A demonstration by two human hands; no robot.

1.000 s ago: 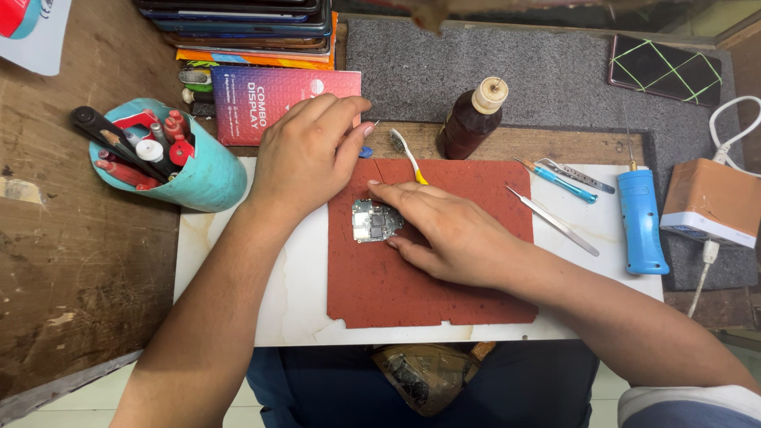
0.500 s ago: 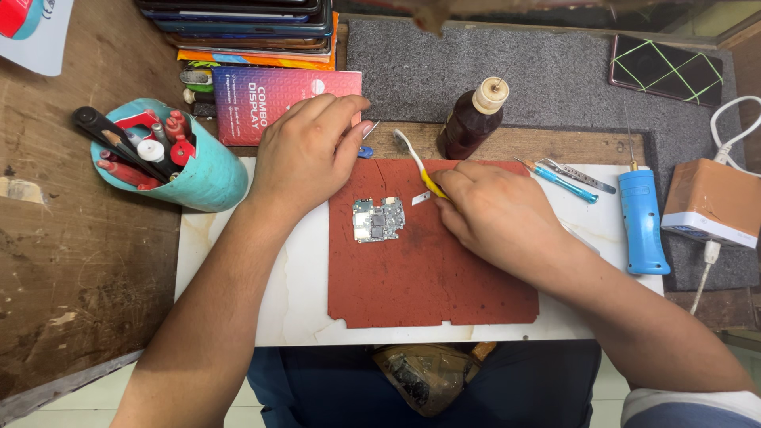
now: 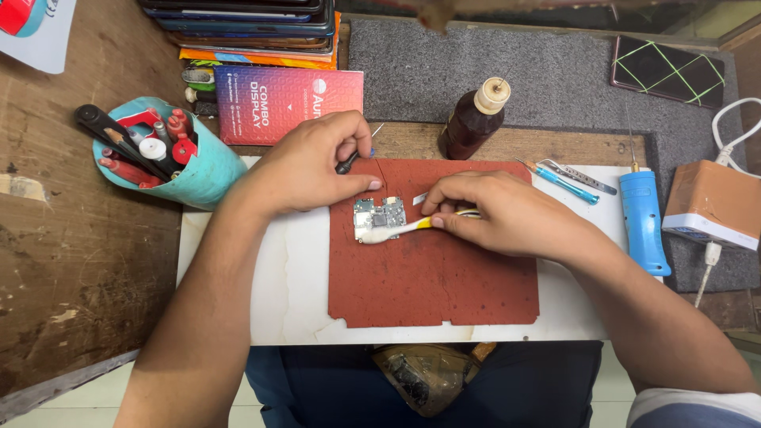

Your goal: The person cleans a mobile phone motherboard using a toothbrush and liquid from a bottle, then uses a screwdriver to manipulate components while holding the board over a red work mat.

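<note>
A teal cup (image 3: pixel 202 170) lies tilted at the left edge of the white work board (image 3: pixel 269 277), crammed with red-handled and black tools and pens whose ends point up and to the left. A brown bottle (image 3: pixel 473 120) with a tan cap stands upright just beyond the far edge of the red mat (image 3: pixel 432 277). On that mat, near its far edge, a small circuit board (image 3: pixel 379 214) lies flat. The right hand (image 3: pixel 507 212) is curled closed around a white and yellow toothbrush (image 3: pixel 396 230), whose head rests on the board's near side. The left hand (image 3: pixel 313 162) is loosely closed with the thumb pressed to the mat just left of the board, and a dark tool tip (image 3: pixel 349 162) shows under its fingers. A blue tool (image 3: pixel 644 222) and a blue-handled screwdriver (image 3: pixel 567 184) lie toward the white board's right edge, beside an orange and white box (image 3: pixel 713 204) with a white cable. A stack of books (image 3: pixel 254 32) and a red package (image 3: pixel 289 99) sit at the back of the worn wooden tabletop (image 3: pixel 71 261), next to a grey felt pad (image 3: pixel 555 71) bearing a dark phone (image 3: pixel 667 70).
</note>
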